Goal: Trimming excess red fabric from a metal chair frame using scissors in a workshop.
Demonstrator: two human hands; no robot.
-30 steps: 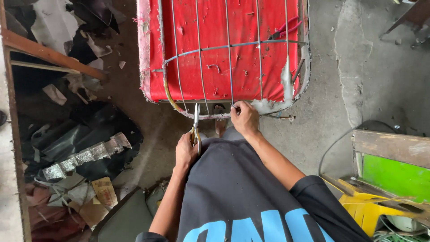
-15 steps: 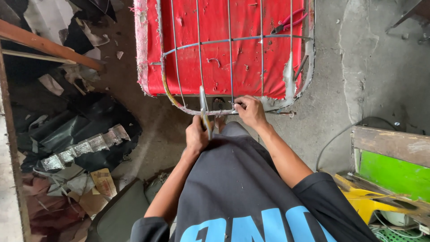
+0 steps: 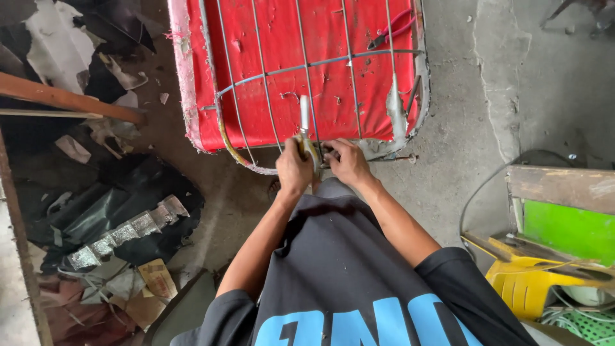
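Head view: the red cushion (image 3: pixel 282 70) ends just ahead of my knuckles, bare concrete floor (image 3: pixel 461 128) open to its right. My left hand (image 3: pixel 293 172) grips pliers (image 3: pixel 305 125) pointing up over the wire frame (image 3: pixel 307 65); my right hand (image 3: pixel 346 161) pinches the frame's bottom wire beside them.

Pink-handled pliers (image 3: pixel 392 33) lying on red vinyl, long wooden plank (image 3: pixel 67 97), crumpled silver foil strip (image 3: pixel 122 232), yellow plastic chair (image 3: pixel 535 282), green panel (image 3: pixel 567 230), torn cardboard scraps (image 3: pixel 150 288)

Two hands (image 3: pixel 294 169) (image 3: pixel 348 163), one scissors (image 3: pixel 305 125), one red cushion (image 3: pixel 282 38).
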